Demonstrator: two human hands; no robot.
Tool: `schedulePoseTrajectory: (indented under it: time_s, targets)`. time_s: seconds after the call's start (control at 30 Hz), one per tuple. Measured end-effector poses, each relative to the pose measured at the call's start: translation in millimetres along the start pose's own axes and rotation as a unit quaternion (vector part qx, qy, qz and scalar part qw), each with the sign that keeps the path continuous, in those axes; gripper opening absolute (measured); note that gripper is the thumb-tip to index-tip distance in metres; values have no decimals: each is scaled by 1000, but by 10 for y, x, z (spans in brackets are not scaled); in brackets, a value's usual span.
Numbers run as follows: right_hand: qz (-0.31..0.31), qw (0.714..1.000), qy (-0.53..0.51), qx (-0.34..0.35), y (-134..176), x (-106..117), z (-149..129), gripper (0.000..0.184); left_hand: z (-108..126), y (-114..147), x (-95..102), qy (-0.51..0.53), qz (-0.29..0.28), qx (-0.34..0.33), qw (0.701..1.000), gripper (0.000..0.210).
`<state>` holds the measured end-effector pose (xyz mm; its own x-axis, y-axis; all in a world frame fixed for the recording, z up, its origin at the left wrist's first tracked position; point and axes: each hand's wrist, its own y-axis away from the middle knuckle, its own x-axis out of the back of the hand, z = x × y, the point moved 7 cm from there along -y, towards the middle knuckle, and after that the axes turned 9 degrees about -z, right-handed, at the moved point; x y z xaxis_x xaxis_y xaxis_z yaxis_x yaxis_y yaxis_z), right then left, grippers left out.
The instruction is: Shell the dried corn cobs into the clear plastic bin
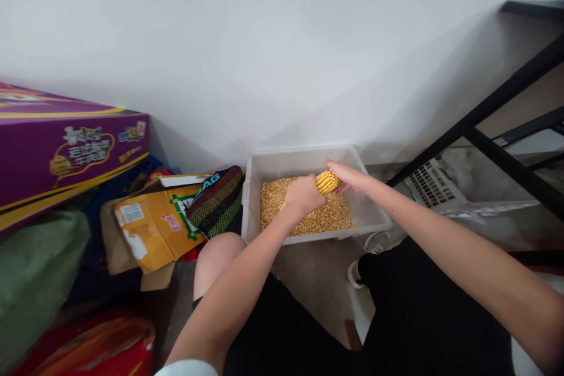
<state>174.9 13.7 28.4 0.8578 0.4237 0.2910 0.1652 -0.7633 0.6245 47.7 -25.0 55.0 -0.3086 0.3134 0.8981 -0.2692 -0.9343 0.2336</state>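
A yellow corn cob (326,183) with kernels on it is held between my two hands, above a translucent plastic bin (374,220). My left hand (304,194) is closed around the cob's left end, with the knuckles up. At the cob's right end, my right hand (346,177) grips it with the thumb on the far side and the fingers partly underneath. Loose corn kernels (326,220) cover the floor of the bin below both hands.
Left of the bin lie a mesh bag (218,202) and an opened yellow cardboard box (161,226). A purple carton (74,147) stands farther left. On the right are a black metal frame (484,103) and a white plastic basket (434,185). A white wall rises behind.
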Motion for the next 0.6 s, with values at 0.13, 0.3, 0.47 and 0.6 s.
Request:
schedulePoseTrajectory:
  time_s: [0.13, 0.3, 0.47, 0.6]
  targets:
    - [-10, 997, 19, 74, -45, 44, -34, 53, -65, -129, -111, 32, -26, -19, 999, 37]
    - [39, 963, 237, 119, -48, 17, -148, 64, -187, -231, -209, 65, -69, -46, 994, 41]
    - [71, 932, 339, 107, -130, -26, -239, 54, -252, -199, -191, 25, -24, -26, 999, 41]
    - [47, 934, 342, 95, -208, -39, -290, 49, -267, -178, -172, 0, -4, 6, 1000, 40]
